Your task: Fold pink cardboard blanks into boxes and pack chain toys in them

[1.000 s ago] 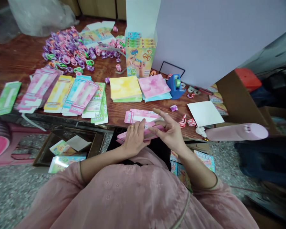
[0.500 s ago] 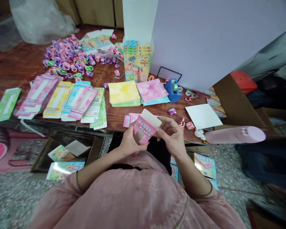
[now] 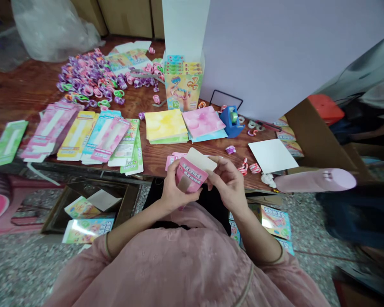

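A pink cardboard carton (image 3: 191, 175) is grasped by the left-hand fingers (image 3: 173, 171), its cream flap (image 3: 202, 159) held clear; contact by the right-hand fingers (image 3: 219, 166) cannot be told.

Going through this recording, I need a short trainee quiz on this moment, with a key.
1. True or false: the left hand and the right hand both touch the pink carton.
2. Which lies directly right of the yellow card stack?
A. pink card stack
B. white sheet
C. crumpled tissue
3. What colour is the tape dispenser?

Key: 1 true; 2 A; 3 blue.
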The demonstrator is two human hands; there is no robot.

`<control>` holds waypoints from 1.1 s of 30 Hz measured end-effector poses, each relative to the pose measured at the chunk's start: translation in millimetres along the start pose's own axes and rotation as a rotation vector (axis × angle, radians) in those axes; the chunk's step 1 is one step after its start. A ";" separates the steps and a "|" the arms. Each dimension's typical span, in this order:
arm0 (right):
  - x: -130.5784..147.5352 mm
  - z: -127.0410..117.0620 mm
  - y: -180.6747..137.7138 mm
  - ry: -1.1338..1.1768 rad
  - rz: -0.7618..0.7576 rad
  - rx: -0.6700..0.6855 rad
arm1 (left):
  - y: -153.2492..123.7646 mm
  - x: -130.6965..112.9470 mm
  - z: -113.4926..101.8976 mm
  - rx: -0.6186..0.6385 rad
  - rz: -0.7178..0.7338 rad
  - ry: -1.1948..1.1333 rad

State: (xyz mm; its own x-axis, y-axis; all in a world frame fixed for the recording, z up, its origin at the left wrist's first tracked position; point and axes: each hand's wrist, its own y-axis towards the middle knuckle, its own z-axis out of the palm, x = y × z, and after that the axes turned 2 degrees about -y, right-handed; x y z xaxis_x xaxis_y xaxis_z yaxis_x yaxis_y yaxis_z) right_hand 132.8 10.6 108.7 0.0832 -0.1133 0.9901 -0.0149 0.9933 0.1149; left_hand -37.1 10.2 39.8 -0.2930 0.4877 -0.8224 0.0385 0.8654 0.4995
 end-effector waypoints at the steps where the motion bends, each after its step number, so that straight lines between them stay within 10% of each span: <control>1: -0.6 0.7 -1.0 -0.026 -0.021 -0.003 | -2.5 3.1 1.3 -0.019 0.015 -0.014; 10: -9.7 -1.0 -10.2 -0.120 -0.205 -0.022 | -6.3 12.6 1.4 -0.092 0.255 -0.005; 20: 1.7 -14.1 -13.1 -0.719 -0.851 -0.053 | 0.9 7.2 -0.5 -0.077 0.392 -0.026; 27: -1.0 -26.2 -24.6 -0.948 -0.873 0.132 | -4.9 0.1 -6.3 0.045 0.181 0.020; 33: 11.3 -39.5 -11.6 -0.521 -0.664 0.428 | -11.3 0.6 -9.4 0.092 0.241 0.003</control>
State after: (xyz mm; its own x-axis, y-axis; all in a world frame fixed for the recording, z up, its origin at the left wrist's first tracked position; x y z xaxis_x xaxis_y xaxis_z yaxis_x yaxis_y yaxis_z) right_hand 173.3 -1.2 115.3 -0.2481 -0.7516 0.6112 -0.4969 0.6403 0.5857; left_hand -46.7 -0.3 36.2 -0.2679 0.6808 -0.6817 0.1941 0.7312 0.6539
